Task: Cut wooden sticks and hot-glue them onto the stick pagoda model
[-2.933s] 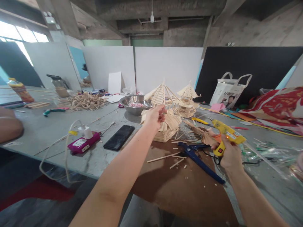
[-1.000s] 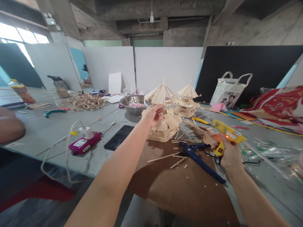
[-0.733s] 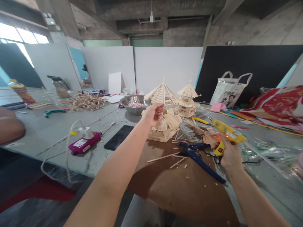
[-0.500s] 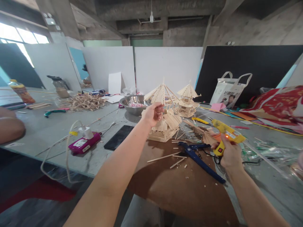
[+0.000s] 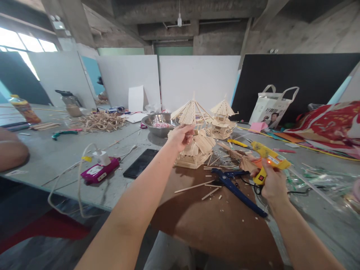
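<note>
Stick pavilion, nearer (image 5: 199, 150): upright at the far edge of the brown board (image 5: 216, 225), peaked roof above a lower tier of slats.
My left hand (image 5: 182, 138): at the pavilion, just under the peaked roof; fingers curled well in, can't tell if they pinch a stick.
My right hand (image 5: 273, 184): closed round the handle of the yellow glue gun (image 5: 266, 152), nozzle up and leftward, orange light lit.
Second pavilion (image 5: 222, 125): behind, to the right.
Metal bowl (image 5: 159, 131): behind, to the left.
Blue cutter (image 5: 242, 197): slantwise, between pavilion and right hand.
Black phone (image 5: 137, 165): left of board.
</note>
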Action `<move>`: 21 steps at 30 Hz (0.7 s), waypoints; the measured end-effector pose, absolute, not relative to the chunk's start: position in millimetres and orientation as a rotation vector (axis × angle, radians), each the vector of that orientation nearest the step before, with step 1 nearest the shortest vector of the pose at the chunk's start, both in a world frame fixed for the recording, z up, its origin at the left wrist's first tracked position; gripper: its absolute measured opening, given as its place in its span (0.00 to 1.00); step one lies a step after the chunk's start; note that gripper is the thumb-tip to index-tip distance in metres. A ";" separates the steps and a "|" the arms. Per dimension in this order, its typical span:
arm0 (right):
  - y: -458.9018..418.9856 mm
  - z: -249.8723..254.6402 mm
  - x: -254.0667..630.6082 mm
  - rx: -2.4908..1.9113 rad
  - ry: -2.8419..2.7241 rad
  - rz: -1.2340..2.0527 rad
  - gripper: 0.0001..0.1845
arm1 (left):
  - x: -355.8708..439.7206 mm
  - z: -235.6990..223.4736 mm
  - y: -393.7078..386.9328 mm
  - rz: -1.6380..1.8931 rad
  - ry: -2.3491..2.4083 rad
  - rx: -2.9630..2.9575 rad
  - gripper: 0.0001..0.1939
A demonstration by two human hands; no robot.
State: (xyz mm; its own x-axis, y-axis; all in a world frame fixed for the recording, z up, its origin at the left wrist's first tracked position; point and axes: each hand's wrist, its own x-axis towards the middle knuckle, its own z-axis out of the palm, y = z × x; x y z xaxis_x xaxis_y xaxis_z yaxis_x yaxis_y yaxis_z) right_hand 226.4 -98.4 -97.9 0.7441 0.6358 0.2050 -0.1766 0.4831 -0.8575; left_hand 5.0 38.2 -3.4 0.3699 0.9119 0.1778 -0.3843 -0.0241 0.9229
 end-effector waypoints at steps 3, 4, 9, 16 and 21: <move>-98.3 -98.6 226.8 -0.945 -0.562 0.536 0.20 | 0.8 -15.0 28.7 1.110 0.597 1.242 0.09; -98.4 -98.5 226.5 -0.940 -0.571 0.537 0.20 | 0.0 -20.0 23.8 1.110 0.618 1.284 0.09; -99.7 -97.3 223.0 -0.932 -0.641 0.541 0.17 | 5.0 -44.5 -5.6 1.154 0.837 1.631 0.07; -104.4 -98.1 216.5 -0.985 -0.829 0.591 0.14 | 17.2 -71.8 -17.6 1.161 0.886 2.092 0.03; -112.2 -96.2 206.4 -1.071 -1.000 0.688 0.15 | 17.7 -81.0 -14.8 1.047 0.945 2.295 0.03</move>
State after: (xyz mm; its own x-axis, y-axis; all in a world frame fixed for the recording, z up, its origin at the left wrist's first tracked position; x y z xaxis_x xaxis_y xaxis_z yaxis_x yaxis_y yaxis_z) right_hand 206.4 -112.2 -96.2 0.4105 0.8531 0.3221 0.0040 0.3516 -0.9361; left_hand 17.7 -14.8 -81.0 0.4787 0.7366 0.4778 0.3996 -0.6674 0.6285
